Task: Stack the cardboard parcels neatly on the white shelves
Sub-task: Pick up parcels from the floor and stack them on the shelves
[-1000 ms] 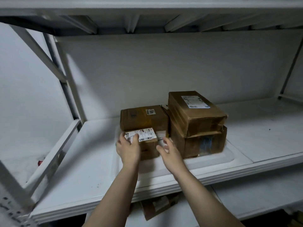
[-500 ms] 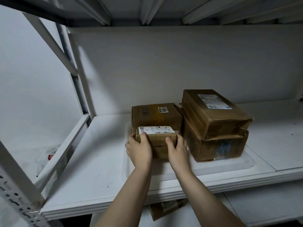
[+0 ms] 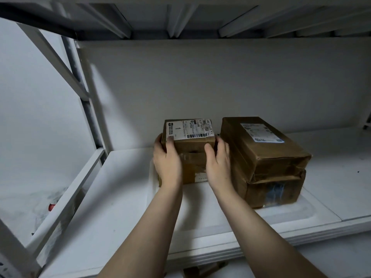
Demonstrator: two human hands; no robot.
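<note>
Entry: head view, the only one.
- Position: worn on the person, in front of the shelf (image 3: 120, 197), above its board and below the upper shelf (image 3: 180, 23).
- Facing: forward and down into the bay, toward the far wall (image 3: 200, 83).
- Lens: wide-angle.
- Range: near. Both forearms enter from the bottom edge, with the left hand (image 3: 167, 161) and right hand (image 3: 217, 163) mid-frame on the parcel (image 3: 188, 135).
- Coverage: frame (image 3: 50, 55) at left, shelf running out of view at right, lower level just showing at the near edge.
</note>
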